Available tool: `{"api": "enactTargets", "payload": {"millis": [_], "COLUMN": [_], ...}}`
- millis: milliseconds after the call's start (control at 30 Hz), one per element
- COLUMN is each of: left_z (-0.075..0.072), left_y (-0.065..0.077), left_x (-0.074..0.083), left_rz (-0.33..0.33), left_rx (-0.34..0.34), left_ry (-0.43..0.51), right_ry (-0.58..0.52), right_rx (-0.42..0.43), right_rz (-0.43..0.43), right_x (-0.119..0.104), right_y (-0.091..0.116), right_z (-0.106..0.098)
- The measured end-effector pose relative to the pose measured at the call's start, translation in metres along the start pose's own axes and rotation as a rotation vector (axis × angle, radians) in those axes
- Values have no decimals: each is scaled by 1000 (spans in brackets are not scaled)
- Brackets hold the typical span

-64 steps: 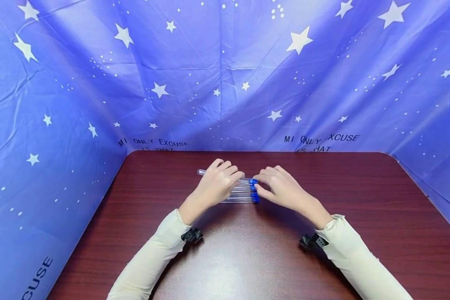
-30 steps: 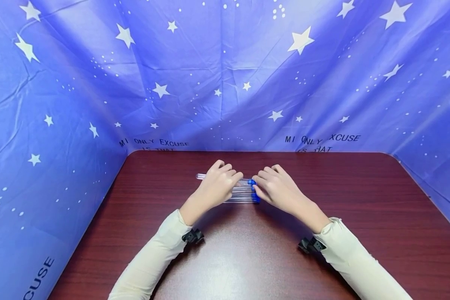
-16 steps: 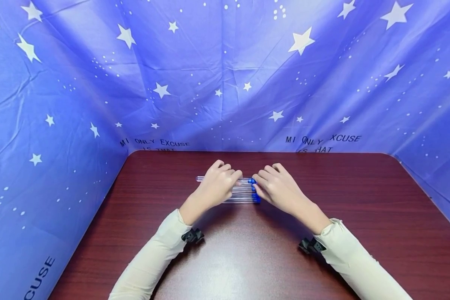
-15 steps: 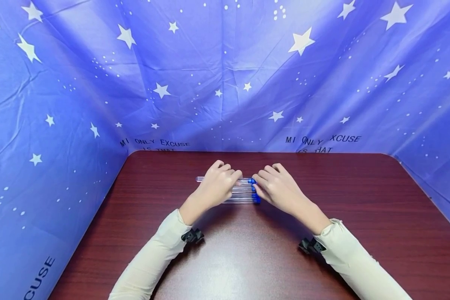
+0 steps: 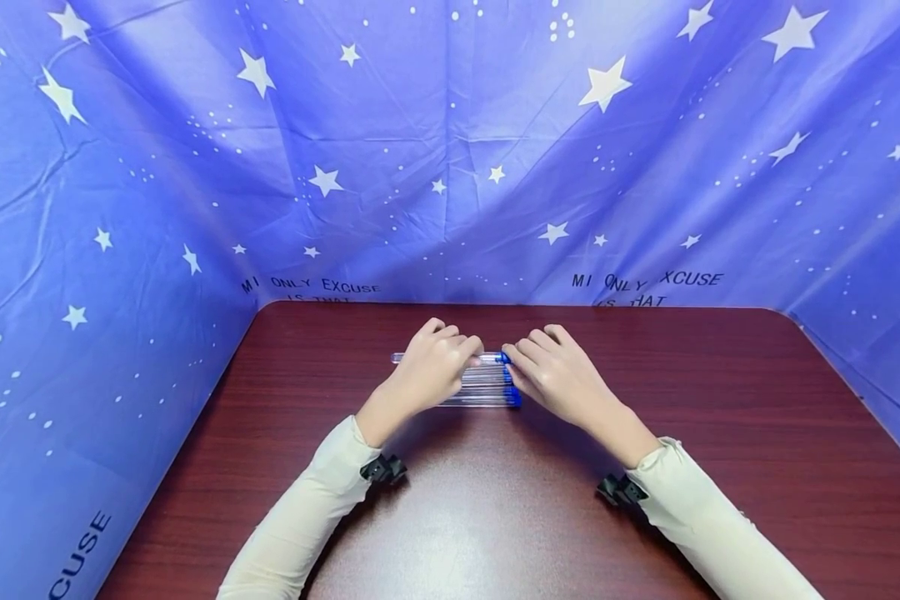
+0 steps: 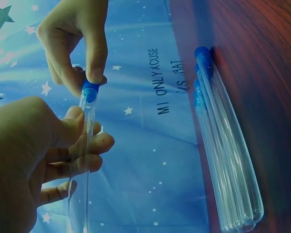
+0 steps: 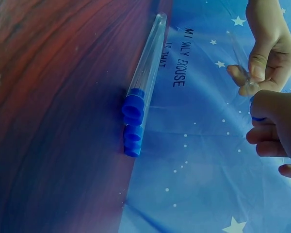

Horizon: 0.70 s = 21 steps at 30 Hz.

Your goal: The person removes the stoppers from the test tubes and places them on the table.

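My left hand (image 5: 429,365) holds a clear test tube (image 6: 78,213) between thumb and fingers, above the table. Its rounded end sticks out to the left of the hand in the head view. A blue cap (image 6: 90,89) sits at the tube's mouth, and my right hand (image 5: 558,368) pinches it with thumb and forefinger. In the right wrist view that cap is mostly hidden behind the right fingers. Several more clear test tubes (image 6: 230,155) with blue caps (image 7: 134,106) lie side by side on the table, below the hands, caps toward the right.
The dark red wooden table (image 5: 450,500) has rounded far corners. A blue curtain (image 5: 450,167) with white stars hangs behind it and along both sides. Black wrist cameras (image 5: 384,470) are strapped under the sleeves.
Over two seconds the held tube's rounded end has dropped slightly in the head view, so the tube lies more level. The right fingertips at the cap have shifted slightly. The tubes on the table stay put.
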<state>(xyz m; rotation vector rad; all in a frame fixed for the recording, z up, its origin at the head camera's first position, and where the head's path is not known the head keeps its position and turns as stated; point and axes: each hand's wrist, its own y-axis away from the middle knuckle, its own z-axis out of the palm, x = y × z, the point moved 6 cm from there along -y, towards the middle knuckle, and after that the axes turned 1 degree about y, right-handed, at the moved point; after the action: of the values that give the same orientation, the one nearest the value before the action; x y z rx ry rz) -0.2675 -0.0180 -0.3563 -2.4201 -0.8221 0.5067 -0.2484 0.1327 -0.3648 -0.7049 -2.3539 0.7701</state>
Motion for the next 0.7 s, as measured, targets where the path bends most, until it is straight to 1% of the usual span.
{"api": "enactTargets", "payload": {"millis": [100,267,433,600,700], "left_z": [-1,-5,-5,-4,-6], "left_y": [-1,-3,-3,-3,-4], "left_x": [-1,-2,0,1,1], "left_rz": [-2,12,32,46,48], "left_rx": [-8,20,48,33,26], "left_ry": [4,13,18,53,82], "right_ry": [-18,-32,-64,-162,-216], "right_rx": [28,24,-12,-48,-105], "right_rz": [-6,-8,1,25,43], "right_x": [1,2,4,10,15], "right_y": [-1,-3,-4,-6,-8], "right_z": [-2,-3,-4,-5,-5]}}
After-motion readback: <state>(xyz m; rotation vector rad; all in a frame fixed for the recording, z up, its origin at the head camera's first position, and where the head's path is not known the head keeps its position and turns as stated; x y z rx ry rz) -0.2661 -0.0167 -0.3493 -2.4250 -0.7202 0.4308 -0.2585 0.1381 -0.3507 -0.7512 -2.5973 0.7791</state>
